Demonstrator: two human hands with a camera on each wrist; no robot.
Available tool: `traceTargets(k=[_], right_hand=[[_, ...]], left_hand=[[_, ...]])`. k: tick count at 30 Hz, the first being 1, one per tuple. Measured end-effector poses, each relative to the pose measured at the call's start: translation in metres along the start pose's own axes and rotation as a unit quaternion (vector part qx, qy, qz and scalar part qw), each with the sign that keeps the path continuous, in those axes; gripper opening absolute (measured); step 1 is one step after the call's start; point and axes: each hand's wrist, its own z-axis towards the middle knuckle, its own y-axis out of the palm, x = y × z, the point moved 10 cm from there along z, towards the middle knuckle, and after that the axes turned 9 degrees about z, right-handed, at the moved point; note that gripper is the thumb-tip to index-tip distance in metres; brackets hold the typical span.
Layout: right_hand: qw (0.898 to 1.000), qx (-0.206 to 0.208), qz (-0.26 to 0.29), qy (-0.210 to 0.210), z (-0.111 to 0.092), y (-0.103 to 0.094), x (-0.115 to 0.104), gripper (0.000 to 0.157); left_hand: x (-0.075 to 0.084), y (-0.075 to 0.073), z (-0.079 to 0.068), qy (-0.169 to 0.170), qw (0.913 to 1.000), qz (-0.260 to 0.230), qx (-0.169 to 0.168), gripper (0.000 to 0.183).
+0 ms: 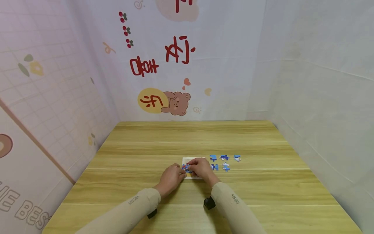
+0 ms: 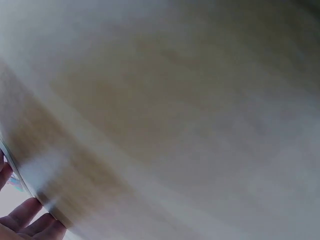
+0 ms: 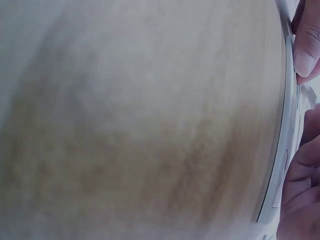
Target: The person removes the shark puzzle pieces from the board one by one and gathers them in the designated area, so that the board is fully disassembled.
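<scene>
A white-rimmed puzzle tray (image 1: 184, 160) lies flat on the wooden table, with blue, red and yellow puzzle pieces (image 1: 189, 175) at its left side. My left hand (image 1: 170, 179) holds the tray at its left, near corner, thumb and fingers at the rim. In the left wrist view, its fingertips (image 2: 31, 212) touch the tray's edge. My right hand (image 1: 201, 167) reaches over the tray from the right and pinches a small blue-and-red puzzle piece (image 1: 187, 167) among those at the left. The right hand covers much of the tray's middle and right part.
Right of the tray lie several loose blue-and-white puzzle pieces (image 1: 224, 157) in two rows, the nearest close beside the right hand. The wooden table (image 1: 263, 191) extends around them. Printed cloth walls (image 1: 228, 81) enclose its back and sides.
</scene>
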Motion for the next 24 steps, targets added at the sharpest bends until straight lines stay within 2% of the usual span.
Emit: traceTargets(k=[3, 7, 15, 19, 24], right_hand=[[1.0, 0.002, 0.01, -0.002, -0.002, -0.005, -0.001, 0.014], [1.0, 0.003, 0.028, -0.007, -0.007, -0.015, -0.007, 0.014], [0.999, 0.026, 0.04, -0.009, -0.012, -0.053, -0.01, 0.016], [0.998, 0.042, 0.045, -0.01, -0.013, -0.072, -0.007, 0.016], [0.997, 0.05, 0.055, 0.0, -0.013, -0.092, 0.0, 0.018]], left_hand=[[0.002, 0.0, 0.0, -0.001, 1.0, -0.008, 0.003, 0.011], [-0.001, 0.001, 0.0, -0.023, 0.9996, -0.019, -0.003, 0.011], [-0.01, 0.005, 0.0, -0.064, 0.9971, -0.013, -0.039, 0.014], [-0.01, 0.002, 0.0, -0.061, 0.9975, -0.012, -0.034, 0.02], [-0.007, 0.001, 0.0, -0.043, 0.9988, 0.006, -0.022, 0.026]])
